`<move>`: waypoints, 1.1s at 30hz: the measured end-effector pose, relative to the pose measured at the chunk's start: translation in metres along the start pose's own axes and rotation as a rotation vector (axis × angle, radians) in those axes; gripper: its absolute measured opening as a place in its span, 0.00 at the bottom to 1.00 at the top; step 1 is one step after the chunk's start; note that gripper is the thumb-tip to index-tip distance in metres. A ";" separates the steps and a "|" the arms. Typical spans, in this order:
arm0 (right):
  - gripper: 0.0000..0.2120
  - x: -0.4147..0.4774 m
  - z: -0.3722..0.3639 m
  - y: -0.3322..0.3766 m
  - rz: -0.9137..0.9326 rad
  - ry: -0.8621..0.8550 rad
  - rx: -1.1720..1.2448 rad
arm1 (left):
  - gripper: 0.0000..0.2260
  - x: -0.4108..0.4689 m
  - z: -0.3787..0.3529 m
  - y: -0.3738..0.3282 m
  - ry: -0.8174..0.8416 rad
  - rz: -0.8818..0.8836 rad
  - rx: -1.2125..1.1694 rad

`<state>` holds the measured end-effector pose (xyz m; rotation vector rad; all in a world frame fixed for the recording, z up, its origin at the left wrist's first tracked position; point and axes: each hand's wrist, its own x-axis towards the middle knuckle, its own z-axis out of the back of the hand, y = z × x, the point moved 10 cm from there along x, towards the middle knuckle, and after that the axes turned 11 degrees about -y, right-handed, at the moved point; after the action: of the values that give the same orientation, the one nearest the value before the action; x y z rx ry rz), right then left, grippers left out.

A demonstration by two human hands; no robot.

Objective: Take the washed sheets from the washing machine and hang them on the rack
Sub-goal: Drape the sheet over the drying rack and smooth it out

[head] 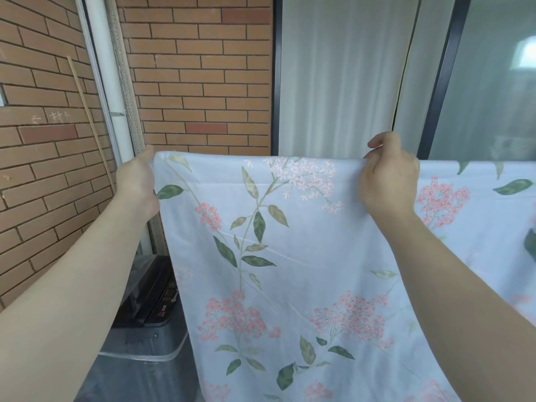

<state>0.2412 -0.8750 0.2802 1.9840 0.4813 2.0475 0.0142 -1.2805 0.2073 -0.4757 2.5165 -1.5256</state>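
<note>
Two grips: left hand (136, 178) holds sheet (290, 256) corner, right hand (388, 181) pinches top edge, prob. to pull it flat for hanging.

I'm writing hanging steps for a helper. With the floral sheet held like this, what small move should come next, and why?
Probably slide the right hand rightward along the top fold. The left hand grips the left end of the sheet, the fold looks level between the hands, and more cloth runs on past the right pinch, slightly bunched there.
</note>
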 end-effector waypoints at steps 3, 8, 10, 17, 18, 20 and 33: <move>0.20 0.001 -0.001 -0.002 -0.084 0.030 0.054 | 0.11 0.001 0.002 -0.006 -0.024 -0.034 0.052; 0.20 0.009 0.002 -0.002 -0.182 0.028 0.101 | 0.11 0.000 0.006 -0.020 -0.047 -0.095 0.067; 0.20 0.013 0.003 -0.004 -0.212 0.021 0.120 | 0.15 0.003 0.009 -0.020 -0.034 -0.076 0.096; 0.16 0.015 -0.009 0.008 -0.190 0.055 0.169 | 0.15 0.011 0.022 -0.017 -0.086 -0.059 0.071; 0.16 0.013 -0.011 0.009 -0.175 0.058 0.161 | 0.15 0.014 0.024 -0.017 -0.096 -0.061 0.063; 0.14 0.009 -0.014 0.010 -0.141 0.058 0.118 | 0.13 0.017 0.027 -0.016 -0.123 -0.044 0.042; 0.11 -0.011 -0.007 0.013 0.130 0.001 -0.061 | 0.31 0.011 0.029 0.021 -0.325 0.058 0.023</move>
<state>0.2350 -0.8912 0.2755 2.0272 0.2934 2.1127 0.0084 -1.2997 0.1758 -0.5879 2.2425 -1.3325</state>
